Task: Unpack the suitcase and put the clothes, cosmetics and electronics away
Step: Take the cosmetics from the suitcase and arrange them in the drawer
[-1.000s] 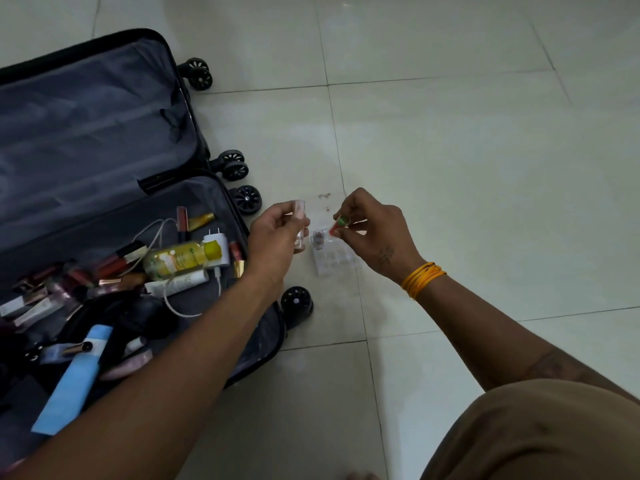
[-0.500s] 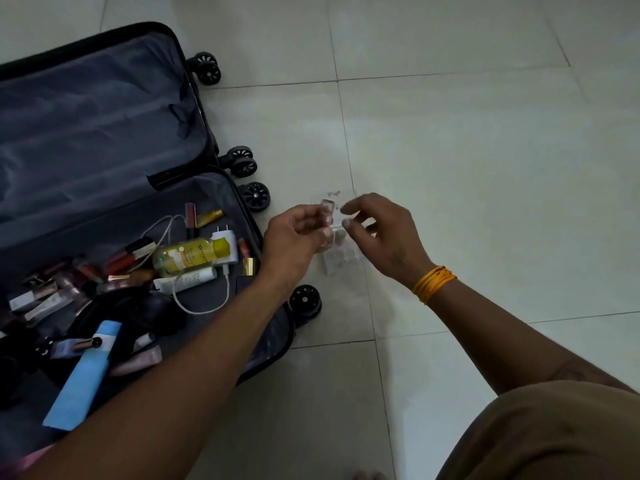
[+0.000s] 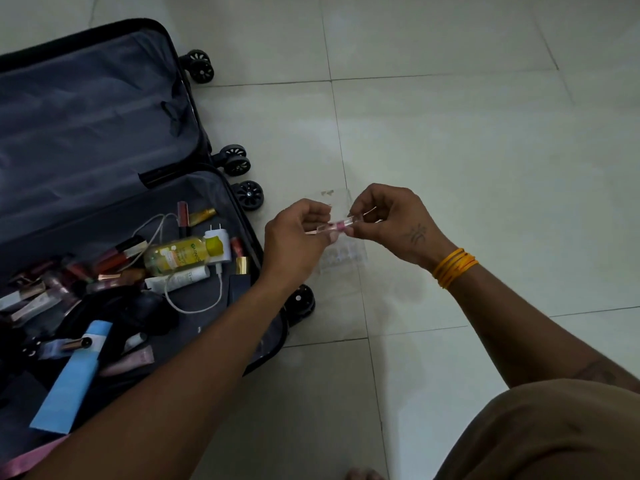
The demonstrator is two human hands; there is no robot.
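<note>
A dark suitcase [image 3: 194, 109] lies open on the tiled floor at the left. Its near half holds several lip glosses, a yellow bottle [image 3: 180, 254], a white charger [image 3: 219, 244] with its cable, a white tube [image 3: 180, 279] and a blue box [image 3: 74, 377]. Just right of the suitcase, my left hand [image 3: 294, 244] and my right hand [image 3: 391, 225] pinch the two ends of a small clear tube with pink inside [image 3: 341, 225], held level between them. A clear plastic organizer [image 3: 343, 258] sits on the floor under my hands.
Black suitcase wheels [image 3: 247, 195] stick out toward my hands. Pale floor tiles [image 3: 467, 150] stretch to the right and far side. My knee in brown cloth [image 3: 540, 434] fills the lower right corner.
Both hands came together. The right hand let go of a small green item and now pinches one end of the clear pink tube, which has turned from upright to level.
</note>
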